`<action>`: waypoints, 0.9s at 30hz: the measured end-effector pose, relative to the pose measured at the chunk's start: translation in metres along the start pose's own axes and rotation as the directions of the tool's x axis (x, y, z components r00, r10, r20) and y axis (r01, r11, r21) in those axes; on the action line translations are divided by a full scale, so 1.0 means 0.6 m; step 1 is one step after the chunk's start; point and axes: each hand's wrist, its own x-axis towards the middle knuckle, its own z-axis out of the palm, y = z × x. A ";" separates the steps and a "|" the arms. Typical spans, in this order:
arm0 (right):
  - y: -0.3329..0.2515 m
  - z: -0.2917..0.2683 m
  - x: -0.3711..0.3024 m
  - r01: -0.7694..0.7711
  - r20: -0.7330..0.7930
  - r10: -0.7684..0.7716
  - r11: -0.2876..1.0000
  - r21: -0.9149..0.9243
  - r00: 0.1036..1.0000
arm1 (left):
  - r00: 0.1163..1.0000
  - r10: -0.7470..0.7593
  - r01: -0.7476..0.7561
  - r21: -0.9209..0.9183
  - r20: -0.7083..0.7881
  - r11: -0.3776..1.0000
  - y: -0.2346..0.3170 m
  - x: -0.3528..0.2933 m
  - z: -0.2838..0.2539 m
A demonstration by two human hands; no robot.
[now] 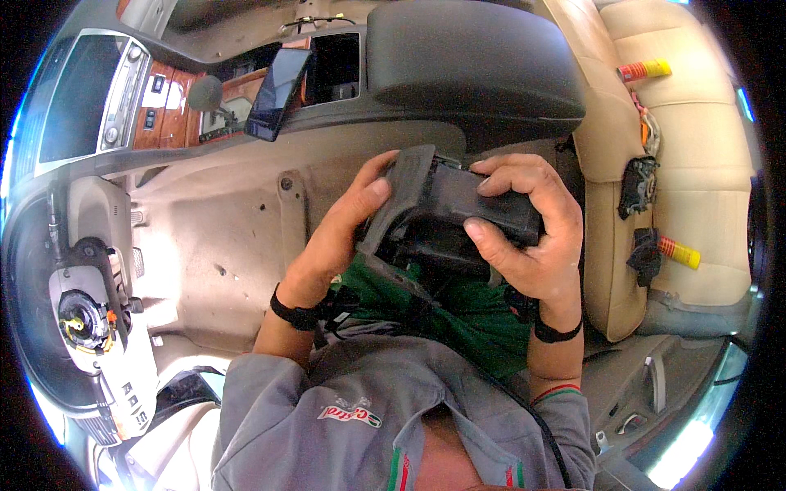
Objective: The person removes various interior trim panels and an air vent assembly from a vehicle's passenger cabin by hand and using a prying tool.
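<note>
Above my lap, both hands hold a black plastic car part [458, 196] with a wide, flat rim on its left side and a box-shaped body on its right. My left hand [348, 217] grips the rim, its thumb lying on the near face. Around the right end of the body curls my right hand [536, 217], fingers on top and thumb on the near side. The underside is hidden, so I cannot tell the part's exact kind.
A dark phone [278, 94] leans on the centre console beside the gear knob [205, 93] and armrest [475, 61]. At left is the steering wheel [82, 319] with its hub exposed. Yellow-and-red cans [645, 70] and black parts [639, 188] lie on the beige seat [696, 147].
</note>
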 end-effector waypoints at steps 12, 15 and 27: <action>0.007 0.002 0.000 0.025 -0.035 -0.024 1.000 0.019 0.999 | 0.992 -0.068 0.042 -0.225 -0.109 0.973 -0.020 0.005 -0.005; 0.000 -0.002 0.001 0.015 0.008 -0.015 1.000 -0.011 1.000 | 0.991 -0.057 0.031 -0.212 -0.119 0.977 -0.021 0.007 -0.005; -0.007 -0.012 0.001 -0.001 0.175 0.007 0.999 -0.039 0.985 | 0.988 -0.004 -0.007 -0.075 -0.155 0.997 0.003 -0.003 0.006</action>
